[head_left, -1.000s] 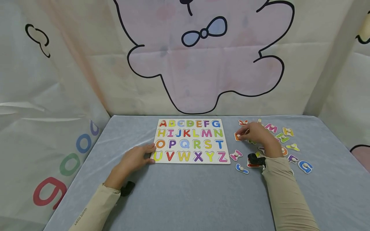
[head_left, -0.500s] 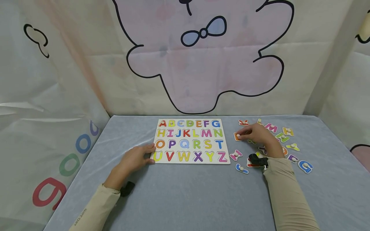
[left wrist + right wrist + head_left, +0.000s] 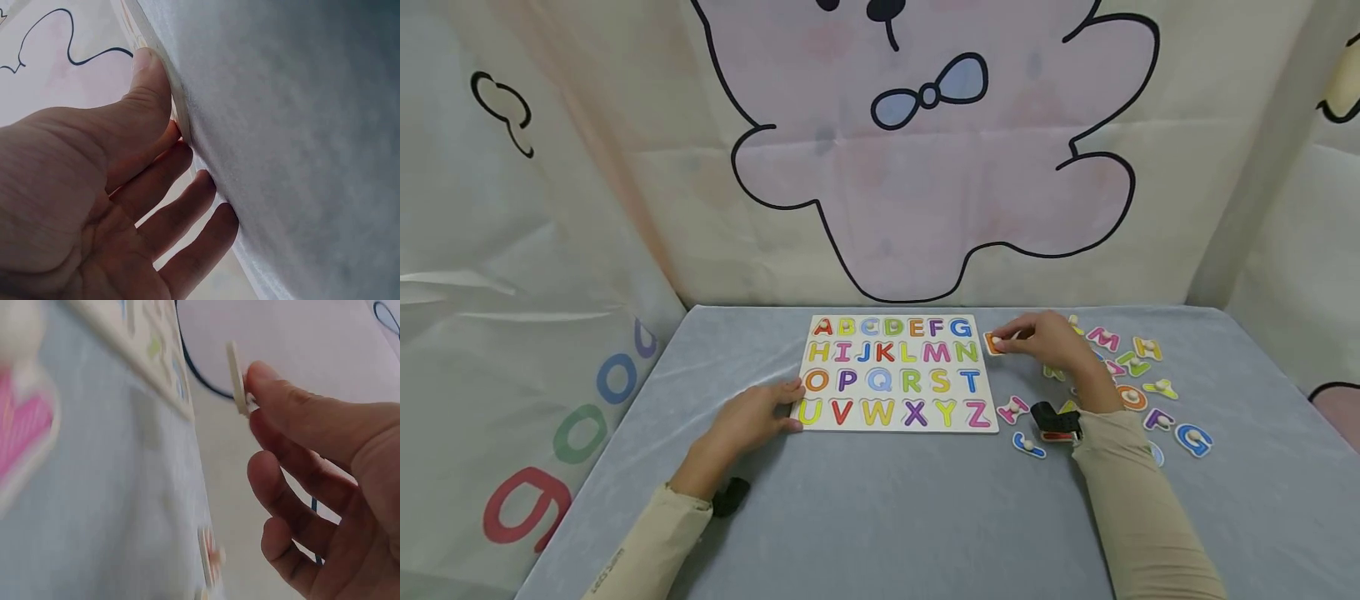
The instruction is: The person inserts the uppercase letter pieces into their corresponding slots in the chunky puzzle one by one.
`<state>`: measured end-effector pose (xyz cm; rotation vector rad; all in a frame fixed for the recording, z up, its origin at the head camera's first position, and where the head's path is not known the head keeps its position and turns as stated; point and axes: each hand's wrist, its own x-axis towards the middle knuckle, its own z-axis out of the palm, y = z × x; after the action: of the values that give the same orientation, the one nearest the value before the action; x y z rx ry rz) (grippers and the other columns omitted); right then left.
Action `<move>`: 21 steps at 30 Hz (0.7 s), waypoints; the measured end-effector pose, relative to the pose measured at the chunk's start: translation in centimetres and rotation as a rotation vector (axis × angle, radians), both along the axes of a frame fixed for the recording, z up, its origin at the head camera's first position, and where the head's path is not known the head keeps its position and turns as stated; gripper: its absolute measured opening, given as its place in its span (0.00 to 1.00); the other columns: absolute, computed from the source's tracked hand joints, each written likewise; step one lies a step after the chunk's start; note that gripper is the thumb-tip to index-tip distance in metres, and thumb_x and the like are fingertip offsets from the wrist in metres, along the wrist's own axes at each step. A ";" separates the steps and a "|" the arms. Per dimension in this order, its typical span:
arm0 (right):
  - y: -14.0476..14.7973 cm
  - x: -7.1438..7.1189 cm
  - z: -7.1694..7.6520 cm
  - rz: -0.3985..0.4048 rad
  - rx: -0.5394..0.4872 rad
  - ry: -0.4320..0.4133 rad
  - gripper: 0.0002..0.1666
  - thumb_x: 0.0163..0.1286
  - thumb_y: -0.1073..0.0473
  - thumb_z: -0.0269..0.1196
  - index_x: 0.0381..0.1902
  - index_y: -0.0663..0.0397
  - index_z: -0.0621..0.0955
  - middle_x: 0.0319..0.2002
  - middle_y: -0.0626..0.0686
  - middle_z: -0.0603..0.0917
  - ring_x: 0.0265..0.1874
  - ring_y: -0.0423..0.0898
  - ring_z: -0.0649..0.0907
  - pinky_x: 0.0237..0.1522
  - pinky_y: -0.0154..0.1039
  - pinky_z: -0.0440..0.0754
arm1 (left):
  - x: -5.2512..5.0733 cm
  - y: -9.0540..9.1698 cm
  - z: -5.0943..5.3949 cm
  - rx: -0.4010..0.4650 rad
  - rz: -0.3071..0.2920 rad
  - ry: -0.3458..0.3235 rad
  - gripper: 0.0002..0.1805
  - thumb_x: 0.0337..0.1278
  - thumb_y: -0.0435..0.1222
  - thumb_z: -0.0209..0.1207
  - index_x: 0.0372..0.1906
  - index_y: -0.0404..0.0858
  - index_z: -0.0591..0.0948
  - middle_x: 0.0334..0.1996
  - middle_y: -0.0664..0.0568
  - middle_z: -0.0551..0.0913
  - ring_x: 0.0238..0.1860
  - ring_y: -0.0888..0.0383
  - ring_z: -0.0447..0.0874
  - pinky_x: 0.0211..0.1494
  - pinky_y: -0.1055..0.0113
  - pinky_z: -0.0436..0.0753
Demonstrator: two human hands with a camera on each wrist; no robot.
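Observation:
My right hand (image 3: 1051,343) pinches an orange letter puzzle piece (image 3: 992,343) between thumb and index finger, just right of the white alphabet board (image 3: 895,430). In the right wrist view the piece (image 3: 235,378) appears edge-on, raised off the table, and the other fingers curl loosely below. Which letter it bears is hard to read. My left hand (image 3: 752,417) touches the board's left edge near the lower corner. In the left wrist view the thumb (image 3: 150,87) lies against the board's edge, with the fingers loosely bent beside it.
Right of the board lie several knobbed letter pieces, among them a pink I (image 3: 1013,409), a blue J (image 3: 1028,445), a blue G (image 3: 1193,440) and an orange O (image 3: 1132,397). Grey cloth (image 3: 880,517) covers the table. A printed curtain (image 3: 775,250) stands behind.
The right hand has lifted the orange letter piece off the cloth and carried it left towards the board. The left hand stays at the board's edge. The head view has tilted slightly upward.

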<state>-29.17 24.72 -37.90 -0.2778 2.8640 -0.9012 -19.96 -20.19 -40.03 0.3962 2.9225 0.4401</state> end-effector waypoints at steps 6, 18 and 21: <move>-2.9 -1.3 1.0 -0.011 -0.006 -0.038 0.22 0.66 0.45 0.68 0.54 0.47 0.86 0.51 0.56 0.86 0.47 0.52 0.78 0.44 0.42 0.75 | 0.0 -0.1 -0.2 -0.007 -0.007 0.013 0.37 0.51 0.44 0.71 0.67 0.41 0.75 0.71 0.49 0.72 0.71 0.46 0.71 0.66 0.47 0.74; -9.6 -5.7 0.2 0.025 -0.011 -0.102 0.16 0.67 0.49 0.69 0.49 0.47 0.88 0.51 0.54 0.86 0.49 0.51 0.80 0.51 0.44 0.79 | 0.0 -0.2 -0.4 0.002 -0.016 0.039 0.36 0.51 0.43 0.72 0.67 0.41 0.76 0.70 0.47 0.73 0.70 0.45 0.72 0.65 0.47 0.75; -11.1 -6.2 -0.7 -0.024 -0.010 -0.114 0.14 0.66 0.50 0.69 0.47 0.46 0.88 0.49 0.53 0.86 0.48 0.50 0.79 0.53 0.45 0.79 | 0.3 -0.3 -0.5 0.010 -0.017 0.036 0.35 0.51 0.43 0.72 0.67 0.41 0.76 0.70 0.47 0.73 0.70 0.44 0.72 0.66 0.47 0.74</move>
<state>-35.40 13.65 -38.62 -0.1878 2.7650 -0.9052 -19.70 -20.53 -40.53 0.4341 2.9502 0.4495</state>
